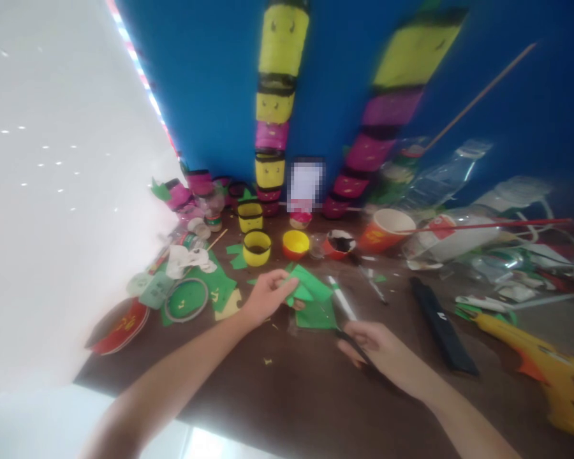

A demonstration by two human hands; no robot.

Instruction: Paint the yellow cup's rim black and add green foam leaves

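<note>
My left hand (272,294) pinches a folded piece of green sheet (310,284), paper or felt, between thumb and fingers above the table's middle. To its right, my right hand (370,344) is closed around the black handles of what look like scissors (347,336). Their tips point up and left toward the green material; the blades are thin and blurred. Below the held piece lies another green square (316,315). A slim white stick-like tool (343,298) rests just beyond my right fingers. It is unclear whether the blades touch the green sheet.
Yellow cups (257,248) and red-and-yellow cups (295,243) stand behind my hands. At right lie a black case (444,325), a yellow glue gun (536,363) and plastic bottles (452,172). Left are green scraps, a tape roll (186,299) and a red bowl (119,325).
</note>
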